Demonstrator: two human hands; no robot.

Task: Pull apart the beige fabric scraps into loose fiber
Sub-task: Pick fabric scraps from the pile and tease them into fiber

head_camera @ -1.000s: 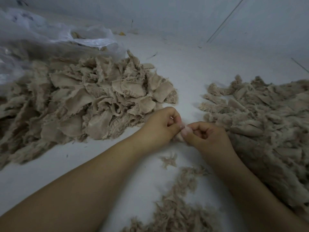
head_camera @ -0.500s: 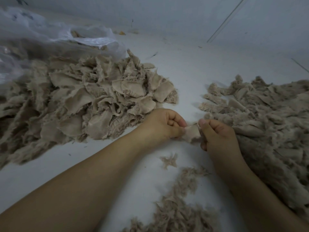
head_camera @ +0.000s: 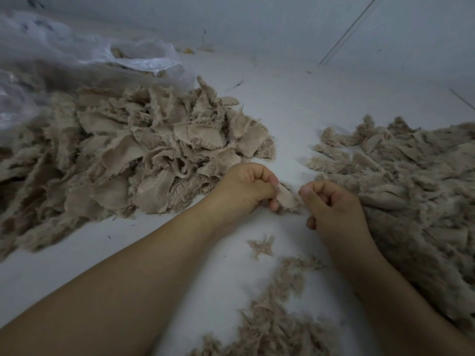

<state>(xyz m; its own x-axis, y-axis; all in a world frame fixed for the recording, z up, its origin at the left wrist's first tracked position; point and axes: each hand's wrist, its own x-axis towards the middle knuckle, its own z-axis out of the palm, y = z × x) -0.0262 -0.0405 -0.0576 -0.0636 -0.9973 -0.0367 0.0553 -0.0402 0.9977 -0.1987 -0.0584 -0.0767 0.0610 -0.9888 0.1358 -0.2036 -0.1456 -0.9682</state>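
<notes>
Hands drawn apart, left hand (head_camera: 246, 187) pinching beige scrap (head_camera: 286, 196), right hand (head_camera: 334, 204) curled, grip unclear

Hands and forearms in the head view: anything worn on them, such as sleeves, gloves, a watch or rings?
Nothing worn shows. The left hand and right hand are bare, without gloves, and no rings can be seen on the fingers in view. Both forearms are bare to the frame's edge: no sleeve, watch or band. Fingernails look short and unpainted.
</notes>
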